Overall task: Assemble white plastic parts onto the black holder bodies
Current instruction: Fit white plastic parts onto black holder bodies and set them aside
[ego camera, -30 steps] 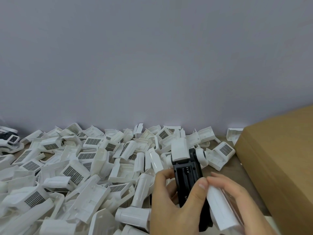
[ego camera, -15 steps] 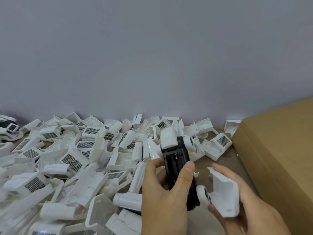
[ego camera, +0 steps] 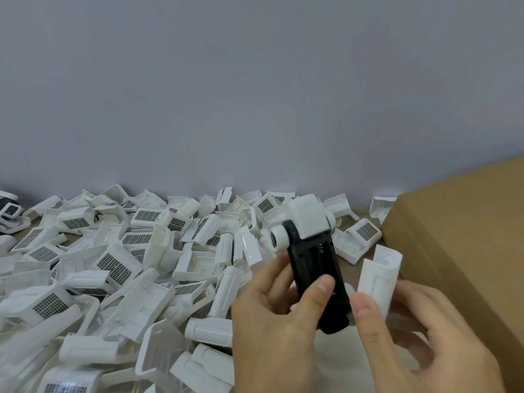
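Holder body (ego camera: 317,282), black plastic, long and narrow, held up over the surface (ego camera: 348,355) at centre right, tilted with its far end leaning away. Open side faces the viewer; small metal springs show inside near the top. White cap piece (ego camera: 307,219) sits on its far end, with a white round knob (ego camera: 277,240) on the left flank and another partly visible on the right.

Left hand (ego camera: 275,321): grip closed on the holder body, thumb (ego camera: 317,296) laid across the open face, fingers wrapped behind from the left side.

Right hand (ego camera: 416,333): grip closed on a loose white cover part (ego camera: 378,282), a curved shell standing roughly upright, pinched between the thumb in front and the fingers behind. Cover part sits just beside the holder body on its right; whether the two touch cannot be told.

Pile of white plastic parts (ego camera: 113,279), many dozen, heaped loosely across the left and middle of the surface up to the wall (ego camera: 255,95). Several carry dark gridded panels; others are plain shells and brackets lying at all angles.

Cardboard box (ego camera: 467,251), brown, at the right edge, near the right hand.

Assembled unit (ego camera: 10,209), white with a dark face, at the far left edge, partly cut off by the frame.

Wall: plain grey-blue, filling the upper half.
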{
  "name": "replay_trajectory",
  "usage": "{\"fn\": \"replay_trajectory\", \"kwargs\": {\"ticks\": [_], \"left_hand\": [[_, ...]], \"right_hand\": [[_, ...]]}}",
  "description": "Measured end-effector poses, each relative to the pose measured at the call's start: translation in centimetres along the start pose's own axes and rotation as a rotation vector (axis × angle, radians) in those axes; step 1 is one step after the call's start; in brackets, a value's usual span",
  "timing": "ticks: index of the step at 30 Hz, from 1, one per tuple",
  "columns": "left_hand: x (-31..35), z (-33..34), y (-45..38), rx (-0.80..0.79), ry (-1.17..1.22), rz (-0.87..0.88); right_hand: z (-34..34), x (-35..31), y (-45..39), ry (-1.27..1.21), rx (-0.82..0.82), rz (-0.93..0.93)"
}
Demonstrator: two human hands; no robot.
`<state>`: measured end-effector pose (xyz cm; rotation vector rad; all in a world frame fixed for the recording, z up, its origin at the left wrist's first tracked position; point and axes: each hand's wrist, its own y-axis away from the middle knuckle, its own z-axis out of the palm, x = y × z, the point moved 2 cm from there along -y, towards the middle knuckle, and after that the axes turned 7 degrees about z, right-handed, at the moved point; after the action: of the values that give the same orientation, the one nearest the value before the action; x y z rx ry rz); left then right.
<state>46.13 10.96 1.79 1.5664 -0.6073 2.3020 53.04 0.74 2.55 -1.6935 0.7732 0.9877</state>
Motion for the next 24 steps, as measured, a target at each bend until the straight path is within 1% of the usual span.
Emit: {"fn": "replay_trajectory", "kwargs": {"ticks": [4, 6, 8, 11, 13, 17, 21, 24], "left_hand": [[-0.3, 0.3, 0.2, -0.108, -0.065, 0.027], [0.2, 0.7, 0.4, -0.122, -0.089, 0.025], [0.6, 1.0, 0.6, -0.134, -0.074, 0.022], [1.2, 1.6, 1.0, -0.214, -0.106, 0.041], [1.2, 1.6, 1.1, -0.199, -0.118, 0.033], [1.3, 1.9, 1.0, -0.208, -0.127, 0.052], [1.5, 1.7, 1.0, -0.164, -0.151, 0.093], [1.9, 2.0, 1.3, -0.177, -0.15, 0.107]], "right_hand": [[0.2, 0.8, 0.3, -0.048, -0.007, 0.048], [0.2, 0.7, 0.2, -0.064, -0.03, 0.1], [0.2, 0.9, 0.3, -0.034, -0.015, 0.118], [0.1, 0.9, 0.1, -0.038, 0.018, 0.143], [0.0, 0.7, 0.0, -0.048, 0.049, 0.16], [-0.1, 0.7, 0.0, -0.023, 0.092, 0.135], [-0.2, 0.9, 0.0, 0.069, 0.069, 0.066], [-0.2, 0.9, 0.0, 0.174, 0.032, -0.024]]}}
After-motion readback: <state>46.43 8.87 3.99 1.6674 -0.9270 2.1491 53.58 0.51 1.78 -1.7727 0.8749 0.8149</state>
